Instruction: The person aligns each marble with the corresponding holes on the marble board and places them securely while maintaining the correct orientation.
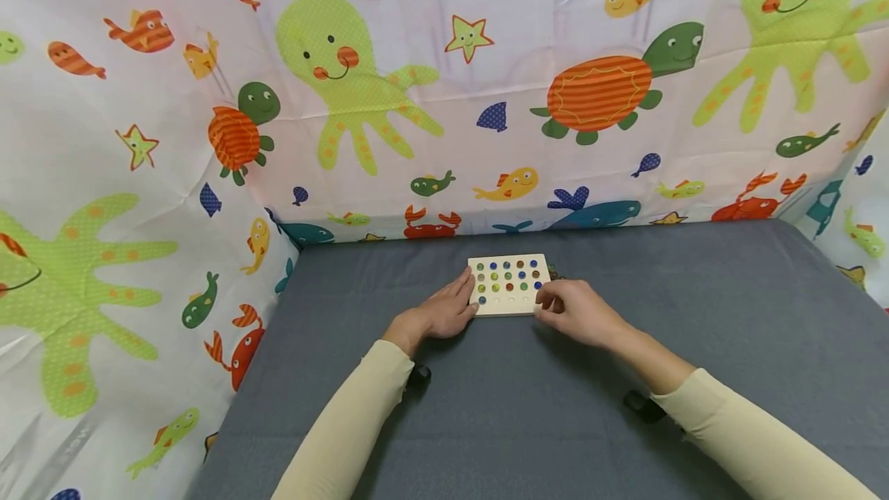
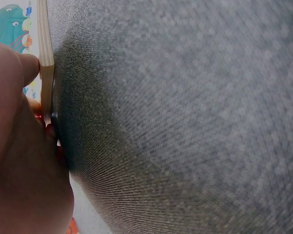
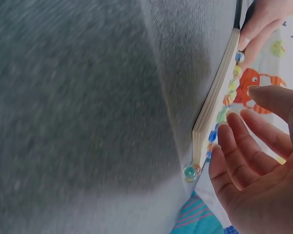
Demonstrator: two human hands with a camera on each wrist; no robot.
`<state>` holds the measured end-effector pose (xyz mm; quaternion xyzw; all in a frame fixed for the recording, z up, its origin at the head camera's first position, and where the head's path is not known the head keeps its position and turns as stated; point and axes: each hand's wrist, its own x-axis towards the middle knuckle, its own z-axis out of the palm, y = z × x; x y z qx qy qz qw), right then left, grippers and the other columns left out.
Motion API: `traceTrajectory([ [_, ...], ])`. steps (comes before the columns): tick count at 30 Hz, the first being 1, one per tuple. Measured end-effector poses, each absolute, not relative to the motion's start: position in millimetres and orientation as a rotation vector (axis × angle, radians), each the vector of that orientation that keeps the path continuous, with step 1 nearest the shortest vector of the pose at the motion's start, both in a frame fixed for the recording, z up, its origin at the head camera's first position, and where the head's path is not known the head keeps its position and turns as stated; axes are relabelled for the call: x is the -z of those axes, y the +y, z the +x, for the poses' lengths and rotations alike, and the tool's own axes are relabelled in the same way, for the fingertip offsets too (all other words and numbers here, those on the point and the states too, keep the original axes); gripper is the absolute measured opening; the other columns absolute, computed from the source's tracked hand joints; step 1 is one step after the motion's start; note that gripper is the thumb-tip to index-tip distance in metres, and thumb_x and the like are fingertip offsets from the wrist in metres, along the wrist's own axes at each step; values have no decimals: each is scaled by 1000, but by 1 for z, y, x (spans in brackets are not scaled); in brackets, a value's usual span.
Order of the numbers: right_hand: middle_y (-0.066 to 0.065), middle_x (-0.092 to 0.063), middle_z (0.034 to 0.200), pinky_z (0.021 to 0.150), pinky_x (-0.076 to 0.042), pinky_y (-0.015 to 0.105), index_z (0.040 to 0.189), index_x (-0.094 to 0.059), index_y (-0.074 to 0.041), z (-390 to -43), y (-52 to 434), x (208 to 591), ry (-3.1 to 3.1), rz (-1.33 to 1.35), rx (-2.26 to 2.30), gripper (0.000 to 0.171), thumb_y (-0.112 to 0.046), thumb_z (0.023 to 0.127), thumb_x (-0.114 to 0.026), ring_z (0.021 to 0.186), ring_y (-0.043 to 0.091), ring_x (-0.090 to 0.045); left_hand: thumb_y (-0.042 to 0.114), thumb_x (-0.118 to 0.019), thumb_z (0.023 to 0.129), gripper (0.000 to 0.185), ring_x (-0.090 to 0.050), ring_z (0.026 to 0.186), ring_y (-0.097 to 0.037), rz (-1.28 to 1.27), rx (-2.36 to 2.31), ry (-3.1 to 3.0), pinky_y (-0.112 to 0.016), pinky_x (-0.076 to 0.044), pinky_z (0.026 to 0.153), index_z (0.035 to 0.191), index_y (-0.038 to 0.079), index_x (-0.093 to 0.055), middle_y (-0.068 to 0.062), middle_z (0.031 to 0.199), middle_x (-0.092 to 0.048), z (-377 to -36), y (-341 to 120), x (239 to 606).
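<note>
A pale wooden board [image 1: 509, 307] lies flat on the grey cloth, with rows of coloured glass marbles [image 1: 509, 276] sitting in it. In the row nearest me, a blue marble [image 1: 482, 300] sits at the left and bare hollows show to its right. My left hand [image 1: 447, 310] rests against the board's left edge, its fingers extended. Over the near right corner hovers my right hand [image 1: 576, 311]. In the right wrist view its fingers [image 3: 241, 151] are loosely bent, the thumb stands apart, and nothing is visible between them.
Beside the board's right end, loose marbles [image 3: 190, 172] lie on the cloth, partly hidden by the right hand in the head view. The grey cloth [image 1: 472, 407] covers the table. A curtain [image 1: 444, 99] printed with sea animals hangs behind and at both sides.
</note>
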<state>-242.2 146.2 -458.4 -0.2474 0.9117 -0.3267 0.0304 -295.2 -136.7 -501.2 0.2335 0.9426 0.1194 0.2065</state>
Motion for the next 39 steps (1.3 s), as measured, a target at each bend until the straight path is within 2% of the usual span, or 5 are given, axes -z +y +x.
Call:
traceTrajectory([
  [9, 0, -66, 82, 64, -48, 31, 100, -74, -4, -244, 166, 455, 2881, -742, 983, 11, -11, 92, -75, 72, 14, -57, 43, -31, 112, 69, 3, 158, -16, 668, -333, 2624, -36, -9, 127, 165, 12, 0, -1, 172, 12, -294, -136, 499],
  [26, 6, -71, 95, 69, -52, 35, 108, -74, -1, -246, 194, 451, 2916, -623, 947, 18, -14, 94, -74, 80, 18, -61, 43, -29, 112, 68, 4, 158, -15, 658, -301, 2613, -36, -9, 127, 165, 13, 1, 0, 172, 13, -293, -135, 494],
  [39, 8, -70, 93, 66, -49, 35, 109, -73, 2, -261, 208, 461, 2925, -598, 940, 21, -13, 94, -72, 78, 18, -60, 41, -28, 112, 67, 2, 158, -16, 669, -292, 2620, -36, -9, 127, 165, 10, -1, -3, 173, 10, -283, -133, 482],
])
